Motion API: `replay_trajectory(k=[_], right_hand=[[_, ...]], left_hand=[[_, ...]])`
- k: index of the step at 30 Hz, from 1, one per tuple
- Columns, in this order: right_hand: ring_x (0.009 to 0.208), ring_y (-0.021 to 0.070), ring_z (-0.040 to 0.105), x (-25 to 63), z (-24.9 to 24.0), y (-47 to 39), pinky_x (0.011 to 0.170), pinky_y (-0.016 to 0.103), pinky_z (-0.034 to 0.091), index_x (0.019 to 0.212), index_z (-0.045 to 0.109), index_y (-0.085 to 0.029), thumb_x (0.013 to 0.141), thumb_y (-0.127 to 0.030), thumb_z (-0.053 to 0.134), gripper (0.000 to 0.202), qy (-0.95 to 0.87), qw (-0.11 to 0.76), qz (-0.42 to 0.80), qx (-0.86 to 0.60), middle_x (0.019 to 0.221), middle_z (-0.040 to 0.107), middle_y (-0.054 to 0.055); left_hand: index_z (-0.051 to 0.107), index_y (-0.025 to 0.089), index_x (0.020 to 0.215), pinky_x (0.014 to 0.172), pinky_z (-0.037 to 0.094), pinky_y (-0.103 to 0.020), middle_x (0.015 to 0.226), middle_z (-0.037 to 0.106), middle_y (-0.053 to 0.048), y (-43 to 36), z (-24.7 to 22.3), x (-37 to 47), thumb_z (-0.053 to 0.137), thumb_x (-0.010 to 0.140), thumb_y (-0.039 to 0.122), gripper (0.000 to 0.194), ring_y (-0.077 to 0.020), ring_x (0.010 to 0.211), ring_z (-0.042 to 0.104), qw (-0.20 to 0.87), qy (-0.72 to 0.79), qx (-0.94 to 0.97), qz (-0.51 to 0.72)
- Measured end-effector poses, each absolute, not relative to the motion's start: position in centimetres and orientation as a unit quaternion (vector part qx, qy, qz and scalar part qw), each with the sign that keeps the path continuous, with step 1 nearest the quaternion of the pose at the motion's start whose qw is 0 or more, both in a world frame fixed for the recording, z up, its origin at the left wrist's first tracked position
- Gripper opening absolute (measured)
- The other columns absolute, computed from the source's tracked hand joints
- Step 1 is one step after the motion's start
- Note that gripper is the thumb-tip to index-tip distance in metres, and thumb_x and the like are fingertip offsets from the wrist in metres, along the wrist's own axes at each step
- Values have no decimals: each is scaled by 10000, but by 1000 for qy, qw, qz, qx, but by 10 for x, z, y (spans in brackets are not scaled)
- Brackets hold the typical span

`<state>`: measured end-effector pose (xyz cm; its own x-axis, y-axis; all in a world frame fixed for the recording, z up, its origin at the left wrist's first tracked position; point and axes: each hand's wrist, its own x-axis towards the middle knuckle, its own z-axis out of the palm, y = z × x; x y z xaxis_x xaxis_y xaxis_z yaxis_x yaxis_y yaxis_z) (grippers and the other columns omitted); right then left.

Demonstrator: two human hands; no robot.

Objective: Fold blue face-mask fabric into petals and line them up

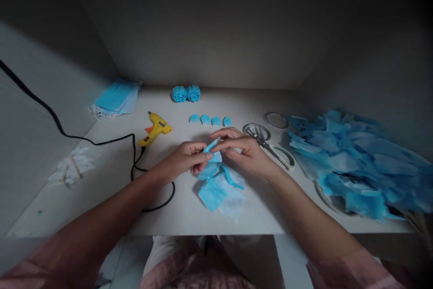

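My left hand [189,158] pinches a small light blue fabric piece [215,156] between thumb and fingers. At its right edge my right hand [240,149] touches the same piece, with its fingers spread and slightly bent. Just below both hands, several loose blue and white fabric pieces [212,193] lie on the white tabletop [189,217]. Beyond the hands is a short row of small folded blue pieces [205,119]. Two rolled blue rosettes [186,94] sit side by side farther back.
A yellow glue gun [156,129] with a black cord [133,156] lies at left. Blue masks [117,96] are behind it, white scraps [76,166] at far left. Scissors [265,143] and metal rings [276,120] lie right, beside a large blue fabric heap [358,158].
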<state>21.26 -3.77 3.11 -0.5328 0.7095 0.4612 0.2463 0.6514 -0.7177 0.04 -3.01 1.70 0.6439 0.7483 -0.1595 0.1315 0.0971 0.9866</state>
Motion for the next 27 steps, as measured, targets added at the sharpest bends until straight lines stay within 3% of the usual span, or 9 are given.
replay_trajectory(k=[4,8,14,19,24,27], right_hand=[[1155,212,578,210,29,-38,1018,440,416,1110,691,-290,946,-318,516,241,-745,421,386,-345,1190,664,50],[1079,201,610,206,21,-39,937,382,470,1235,622,-272,909,-419,572,362,-653,417,483,-409,1164,675,60],[719,122,570,197,8,-39,679,274,453,1032,665,-198,795,-396,712,313,-622,403,544,-394,814,621,3],[593,90,482,194,7,-40,573,238,378,850,640,-175,794,-345,700,189,-612,432,504,-429,690,549,-32],[702,118,554,195,17,-44,671,256,426,852,673,-189,841,-216,644,41,-715,439,342,-423,762,616,-5],[774,137,598,196,21,-45,731,277,457,876,691,-198,862,-148,600,105,-762,445,275,-381,819,651,16]], left_hand=[[495,164,624,471,331,-205,528,511,43,-30,17,0,599,822,352,292,-65,470,441,634,365,636,245],[502,162,609,480,332,-211,531,500,43,-29,16,-1,590,818,340,289,-68,478,431,615,374,645,255],[480,167,602,479,342,-207,518,484,50,-28,13,1,582,806,317,273,-68,473,430,599,384,655,256],[472,164,604,472,341,-202,524,492,52,-28,8,1,596,811,335,296,-62,470,426,586,392,664,250],[483,162,611,473,331,-206,516,488,52,-28,10,1,584,816,330,284,-65,469,421,596,391,653,254],[492,161,617,472,324,-208,515,491,51,-29,14,1,575,816,323,269,-65,467,420,614,386,637,261]])
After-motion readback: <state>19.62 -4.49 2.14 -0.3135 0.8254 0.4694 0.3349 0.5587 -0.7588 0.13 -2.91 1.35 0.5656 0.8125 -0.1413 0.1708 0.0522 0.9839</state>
